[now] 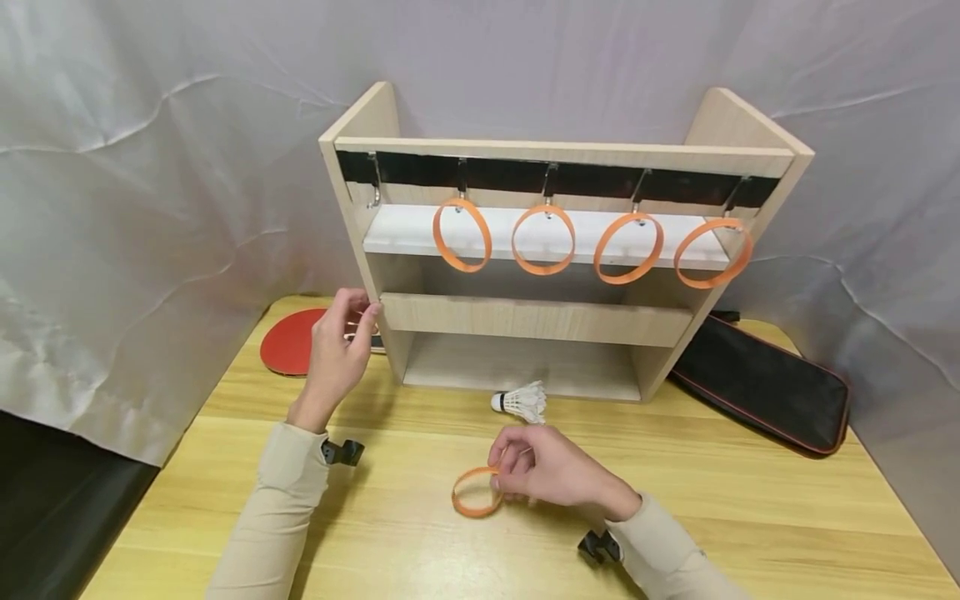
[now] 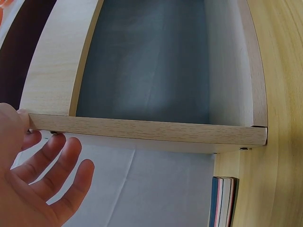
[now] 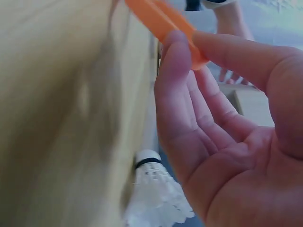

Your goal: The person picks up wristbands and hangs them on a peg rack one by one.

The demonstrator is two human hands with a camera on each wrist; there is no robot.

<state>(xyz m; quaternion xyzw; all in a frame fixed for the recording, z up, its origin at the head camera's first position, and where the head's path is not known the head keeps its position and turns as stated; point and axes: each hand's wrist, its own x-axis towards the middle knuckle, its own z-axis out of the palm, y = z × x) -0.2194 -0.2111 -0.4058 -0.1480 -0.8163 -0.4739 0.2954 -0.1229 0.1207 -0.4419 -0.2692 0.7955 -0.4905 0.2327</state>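
My right hand (image 1: 551, 467) pinches an orange ring (image 1: 476, 512) between thumb and index finger, low over the table, and the ring tilts up in that grip. In the right wrist view the same ring (image 3: 154, 21) runs up from the fingertips. At the left side board of a wooden rack (image 1: 532, 319), my left hand (image 1: 339, 343) holds the front edge, thumb at the edge and the other fingers loosely bent on the outer side. A white shuttlecock (image 1: 521, 402) lies just beyond my right hand, before the rack's foot.
Four hooks on the rack's black strip (image 1: 506, 173) carry orange rings, such as the leftmost ring (image 1: 437, 237); the far-left hook (image 1: 375, 179) has none. A red table tennis bat (image 1: 288, 342) lies left of the rack, a black case (image 1: 765, 383) right. Grey cloth (image 1: 187, 167) hangs behind.
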